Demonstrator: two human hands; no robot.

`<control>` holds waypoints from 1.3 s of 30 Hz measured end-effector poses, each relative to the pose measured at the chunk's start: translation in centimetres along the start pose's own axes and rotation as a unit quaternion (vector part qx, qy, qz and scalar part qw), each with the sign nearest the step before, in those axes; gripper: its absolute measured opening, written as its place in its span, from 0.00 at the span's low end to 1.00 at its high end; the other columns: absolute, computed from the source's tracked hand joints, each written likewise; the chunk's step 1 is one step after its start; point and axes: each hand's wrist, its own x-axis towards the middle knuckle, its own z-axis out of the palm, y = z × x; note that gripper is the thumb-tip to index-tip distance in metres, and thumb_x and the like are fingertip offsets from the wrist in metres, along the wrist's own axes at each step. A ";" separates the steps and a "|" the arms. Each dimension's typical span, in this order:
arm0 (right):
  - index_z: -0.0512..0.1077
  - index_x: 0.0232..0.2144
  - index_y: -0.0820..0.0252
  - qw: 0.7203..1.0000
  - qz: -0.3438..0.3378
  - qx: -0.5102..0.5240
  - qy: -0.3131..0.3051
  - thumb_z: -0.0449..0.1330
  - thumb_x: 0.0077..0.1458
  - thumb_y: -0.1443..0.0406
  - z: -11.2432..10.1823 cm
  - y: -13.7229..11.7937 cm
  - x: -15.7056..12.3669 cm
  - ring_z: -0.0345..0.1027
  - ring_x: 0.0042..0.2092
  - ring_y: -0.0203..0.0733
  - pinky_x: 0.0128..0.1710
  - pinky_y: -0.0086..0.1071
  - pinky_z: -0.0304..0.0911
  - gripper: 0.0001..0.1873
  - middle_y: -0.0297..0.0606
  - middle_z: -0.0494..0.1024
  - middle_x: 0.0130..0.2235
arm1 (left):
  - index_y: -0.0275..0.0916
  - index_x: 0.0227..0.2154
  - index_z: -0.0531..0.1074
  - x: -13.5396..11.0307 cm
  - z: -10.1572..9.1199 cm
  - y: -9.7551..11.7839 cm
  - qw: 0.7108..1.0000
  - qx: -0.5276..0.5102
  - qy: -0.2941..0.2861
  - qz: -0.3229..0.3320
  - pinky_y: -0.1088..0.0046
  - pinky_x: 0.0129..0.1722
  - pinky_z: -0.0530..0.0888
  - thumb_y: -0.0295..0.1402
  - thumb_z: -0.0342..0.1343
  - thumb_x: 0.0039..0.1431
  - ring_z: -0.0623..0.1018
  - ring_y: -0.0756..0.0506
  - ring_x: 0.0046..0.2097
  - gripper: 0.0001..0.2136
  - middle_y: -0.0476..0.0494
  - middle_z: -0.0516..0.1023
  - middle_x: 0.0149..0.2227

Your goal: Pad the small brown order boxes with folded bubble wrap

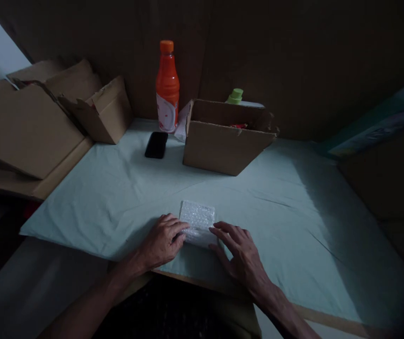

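A small piece of bubble wrap [197, 215] lies near the table's front edge, with a folded strip along its near side. My left hand [164, 239] grips the left end of that fold between thumb and fingers. At the right end, my right hand [239, 252] has its fingertips on the fold and its thumb just below, holding that side. Whether anything is wrapped inside the fold cannot be made out.
Behind the bubble wrap stands an open cardboard box [219, 148] with something red inside. A black phone [156, 144] and an orange bottle [167, 89] are left of it. More cardboard boxes [28, 127] sit at the left, and a green cap [236, 95] shows behind the middle box.
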 end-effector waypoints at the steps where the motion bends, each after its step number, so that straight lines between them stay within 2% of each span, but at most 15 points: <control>1: 0.73 0.50 0.55 1.000 -0.008 -0.016 0.004 0.59 0.61 0.65 -0.2 -0.2 0.0 0.72 0.46 0.49 0.43 0.43 0.63 0.14 0.46 0.78 0.51 | 0.40 0.46 0.76 0.3 0.1 0.0 1.000 0.017 -0.008 -0.005 0.62 0.45 0.74 0.26 0.52 0.63 0.76 0.42 0.43 0.12 0.43 0.81 0.39; 4: 0.73 0.51 0.56 0.998 -0.037 -0.045 -0.018 0.61 0.59 0.65 0.0 -0.6 0.3 0.70 0.48 0.51 0.45 0.45 0.63 0.17 0.46 0.78 0.52 | 0.40 0.48 0.75 1.0 0.4 -0.1 0.998 0.064 -0.006 -0.022 0.59 0.48 0.73 0.28 0.54 0.62 0.75 0.41 0.46 0.13 0.41 0.79 0.42; 7: 0.74 0.48 0.57 0.998 -0.040 -0.040 -0.026 0.59 0.61 0.67 0.7 -0.4 0.9 0.73 0.43 0.48 0.42 0.43 0.63 0.13 0.42 0.82 0.45 | 0.40 0.52 0.72 0.9 0.6 0.0 0.998 0.056 0.030 -0.016 0.57 0.52 0.72 0.29 0.57 0.60 0.74 0.40 0.50 0.17 0.39 0.77 0.49; 9: 0.74 0.47 0.57 0.999 -0.027 -0.003 -0.022 0.57 0.63 0.68 0.9 0.0 1.2 0.74 0.39 0.45 0.41 0.41 0.63 0.11 0.39 0.83 0.41 | 0.40 0.53 0.71 0.2 0.6 0.2 0.999 0.031 0.034 0.007 0.57 0.53 0.72 0.29 0.57 0.60 0.74 0.40 0.51 0.18 0.39 0.76 0.50; 14: 0.74 0.49 0.58 0.994 0.017 0.087 -0.064 0.56 0.64 0.67 0.7 0.3 1.3 0.75 0.38 0.43 0.40 0.38 0.66 0.13 0.38 0.83 0.39 | 0.39 0.48 0.74 -0.9 0.3 0.4 1.000 0.001 0.024 0.010 0.62 0.47 0.74 0.26 0.51 0.63 0.75 0.43 0.44 0.13 0.43 0.80 0.40; 17: 0.74 0.49 0.59 0.999 0.008 0.029 -0.025 0.59 0.61 0.65 0.5 -0.3 1.2 0.74 0.44 0.49 0.42 0.42 0.65 0.14 0.46 0.80 0.47 | 0.39 0.46 0.75 -0.4 0.4 0.3 0.999 0.030 0.014 -0.016 0.60 0.47 0.74 0.26 0.50 0.64 0.75 0.42 0.44 0.12 0.42 0.79 0.40; 19: 0.73 0.51 0.60 1.000 -0.015 -0.020 -0.007 0.63 0.58 0.64 0.5 -0.7 1.2 0.72 0.45 0.53 0.43 0.45 0.63 0.18 0.50 0.78 0.51 | 0.40 0.47 0.74 0.1 0.6 0.2 0.998 0.046 0.015 -0.043 0.59 0.49 0.74 0.27 0.51 0.63 0.75 0.41 0.45 0.12 0.42 0.78 0.41; 22: 0.73 0.50 0.59 0.997 -0.043 -0.054 -0.027 0.65 0.56 0.65 0.9 -0.7 1.4 0.72 0.43 0.52 0.41 0.44 0.62 0.19 0.47 0.79 0.48 | 0.40 0.52 0.71 0.3 1.0 0.0 0.993 0.009 0.075 -0.094 0.60 0.49 0.74 0.31 0.52 0.63 0.75 0.42 0.47 0.15 0.40 0.75 0.45; 24: 0.74 0.47 0.58 0.998 -0.030 -0.046 -0.016 0.63 0.58 0.67 1.3 -0.1 1.7 0.73 0.40 0.49 0.40 0.41 0.61 0.13 0.43 0.82 0.44 | 0.39 0.55 0.67 -0.2 1.1 0.0 0.978 -0.063 0.129 -0.149 0.62 0.46 0.76 0.34 0.53 0.62 0.76 0.43 0.44 0.19 0.40 0.74 0.45; 26: 0.74 0.45 0.58 1.000 0.004 -0.010 0.022 0.60 0.61 0.68 1.8 0.5 2.0 0.74 0.38 0.46 0.39 0.39 0.62 0.09 0.41 0.83 0.40 | 0.37 0.57 0.65 -1.0 1.2 0.5 0.948 -0.172 0.154 -0.219 0.64 0.43 0.76 0.38 0.55 0.61 0.76 0.44 0.41 0.22 0.39 0.74 0.44; 29: 0.74 0.44 0.58 0.996 0.033 0.057 0.060 0.58 0.63 0.66 2.4 0.1 2.1 0.75 0.38 0.43 0.39 0.36 0.63 0.08 0.39 0.83 0.39 | 0.34 0.62 0.58 -2.1 1.6 2.1 0.870 -0.365 0.143 -0.298 0.63 0.48 0.75 0.42 0.57 0.59 0.77 0.41 0.49 0.31 0.33 0.74 0.51; 32: 0.75 0.43 0.57 0.992 0.009 0.119 0.048 0.57 0.65 0.65 2.5 -1.4 1.8 0.75 0.37 0.42 0.39 0.37 0.63 0.08 0.38 0.83 0.37 | 0.33 0.66 0.50 -2.1 2.2 3.7 0.805 -0.484 0.142 -0.312 0.59 0.57 0.69 0.44 0.59 0.57 0.74 0.38 0.55 0.39 0.31 0.73 0.55; 35: 0.76 0.44 0.55 0.984 0.003 0.177 0.011 0.58 0.64 0.59 1.5 -2.2 1.4 0.75 0.40 0.44 0.42 0.39 0.64 0.10 0.40 0.82 0.40 | 0.33 0.68 0.46 -1.7 2.5 4.4 0.792 -0.505 0.151 -0.308 0.58 0.59 0.67 0.42 0.57 0.58 0.75 0.39 0.52 0.40 0.33 0.75 0.53; 37: 0.76 0.46 0.54 0.976 0.045 0.215 -0.007 0.60 0.62 0.54 0.1 -1.8 1.2 0.74 0.45 0.47 0.45 0.41 0.66 0.15 0.42 0.81 0.44 | 0.36 0.69 0.43 -1.6 2.2 4.6 0.803 -0.500 0.132 -0.295 0.59 0.58 0.67 0.38 0.55 0.60 0.75 0.40 0.50 0.39 0.35 0.74 0.54; 39: 0.76 0.48 0.53 0.958 0.100 0.266 -0.034 0.59 0.61 0.49 -1.4 -1.1 1.3 0.73 0.47 0.48 0.47 0.41 0.67 0.21 0.43 0.80 0.46 | 0.38 0.70 0.40 -1.6 1.8 4.8 0.818 -0.503 0.086 -0.265 0.59 0.58 0.67 0.34 0.54 0.60 0.75 0.41 0.49 0.40 0.37 0.74 0.55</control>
